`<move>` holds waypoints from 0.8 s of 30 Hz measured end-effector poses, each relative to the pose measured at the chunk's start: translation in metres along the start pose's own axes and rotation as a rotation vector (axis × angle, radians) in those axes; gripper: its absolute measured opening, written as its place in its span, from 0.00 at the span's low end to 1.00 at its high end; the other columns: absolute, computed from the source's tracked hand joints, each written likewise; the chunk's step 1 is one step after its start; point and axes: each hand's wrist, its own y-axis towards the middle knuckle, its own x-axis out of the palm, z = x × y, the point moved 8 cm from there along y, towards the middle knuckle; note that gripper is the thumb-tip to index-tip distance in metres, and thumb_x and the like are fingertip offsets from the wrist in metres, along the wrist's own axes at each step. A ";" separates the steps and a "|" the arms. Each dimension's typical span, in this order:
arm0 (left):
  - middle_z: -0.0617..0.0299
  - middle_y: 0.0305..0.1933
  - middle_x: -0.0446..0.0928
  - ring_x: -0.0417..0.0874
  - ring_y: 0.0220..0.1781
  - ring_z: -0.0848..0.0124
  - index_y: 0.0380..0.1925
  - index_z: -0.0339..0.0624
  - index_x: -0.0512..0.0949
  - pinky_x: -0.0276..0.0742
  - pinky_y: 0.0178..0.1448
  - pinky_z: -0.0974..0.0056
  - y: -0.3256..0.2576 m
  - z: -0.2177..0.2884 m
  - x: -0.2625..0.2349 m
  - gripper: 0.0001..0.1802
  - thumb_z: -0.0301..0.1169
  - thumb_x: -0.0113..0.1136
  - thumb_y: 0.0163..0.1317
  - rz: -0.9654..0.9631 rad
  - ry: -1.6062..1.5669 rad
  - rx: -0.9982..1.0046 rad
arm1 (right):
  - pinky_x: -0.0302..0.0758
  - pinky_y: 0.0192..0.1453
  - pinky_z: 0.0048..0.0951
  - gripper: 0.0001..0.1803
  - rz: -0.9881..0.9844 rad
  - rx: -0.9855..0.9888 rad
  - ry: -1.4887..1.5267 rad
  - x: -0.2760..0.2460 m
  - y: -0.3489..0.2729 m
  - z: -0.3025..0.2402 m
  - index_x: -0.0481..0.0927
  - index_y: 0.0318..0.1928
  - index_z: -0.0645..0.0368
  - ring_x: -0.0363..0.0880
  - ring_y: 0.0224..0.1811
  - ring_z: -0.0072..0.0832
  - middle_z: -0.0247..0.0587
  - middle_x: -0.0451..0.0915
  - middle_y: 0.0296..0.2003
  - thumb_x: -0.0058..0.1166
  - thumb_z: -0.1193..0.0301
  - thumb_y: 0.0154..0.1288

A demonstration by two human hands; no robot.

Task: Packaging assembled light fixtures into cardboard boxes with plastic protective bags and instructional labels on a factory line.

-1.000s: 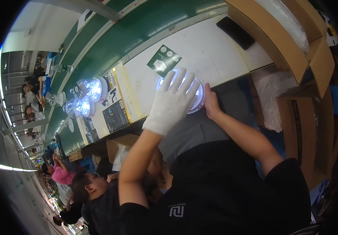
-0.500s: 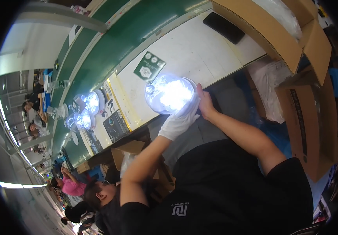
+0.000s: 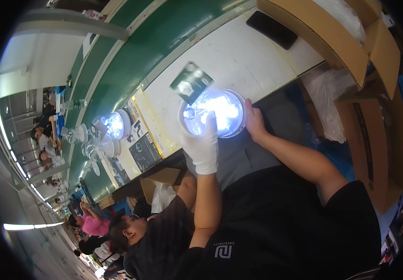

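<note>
A clear, dome-like lamp glows bright white above the worktop, its pale round base turned toward my right side. My left hand, in a white glove, is wrapped round the clear dome, thumb lying across it. The bare right hand grips the rim of the base; its fingers are partly behind the lamp. From the dome's far end hangs a dark green card tag, blurred. Glare hides the inside of the lamp.
Another lit lamp and an unlit clear one stand to the left near printed sheets. A black phone lies at the far right of the worktop. Open cardboard boxes crowd the right. A co-worker sits close at left.
My left hand has shifted from the base onto the dome, and the lamp has turned slightly. The green tag has swung. One lamp standing at left has gone dark.
</note>
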 end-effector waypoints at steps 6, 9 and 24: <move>0.51 0.58 0.79 0.78 0.60 0.65 0.55 0.29 0.77 0.69 0.68 0.60 0.015 -0.029 0.010 0.18 0.27 0.62 0.68 0.001 -0.135 0.015 | 0.72 0.41 0.43 0.45 0.020 -0.083 -0.079 -0.004 -0.001 -0.009 0.76 0.26 0.75 0.78 0.28 0.42 0.57 0.76 0.20 0.30 0.40 0.79; 0.46 0.67 0.72 0.72 0.69 0.59 0.67 0.28 0.67 0.63 0.74 0.56 0.006 -0.030 0.029 0.29 0.40 0.51 0.76 -0.088 -0.136 0.181 | 0.72 0.41 0.43 0.46 0.035 -0.048 -0.041 -0.013 0.009 0.002 0.77 0.26 0.75 0.77 0.27 0.42 0.57 0.77 0.21 0.30 0.40 0.79; 0.43 0.71 0.65 0.67 0.73 0.51 0.72 0.32 0.60 0.62 0.74 0.53 0.002 -0.001 0.018 0.39 0.38 0.63 0.66 0.050 0.064 0.235 | 0.71 0.30 0.28 0.34 -0.033 0.068 0.241 0.002 0.000 -0.003 0.81 0.27 0.57 0.74 0.24 0.17 0.29 0.77 0.21 0.37 0.45 0.81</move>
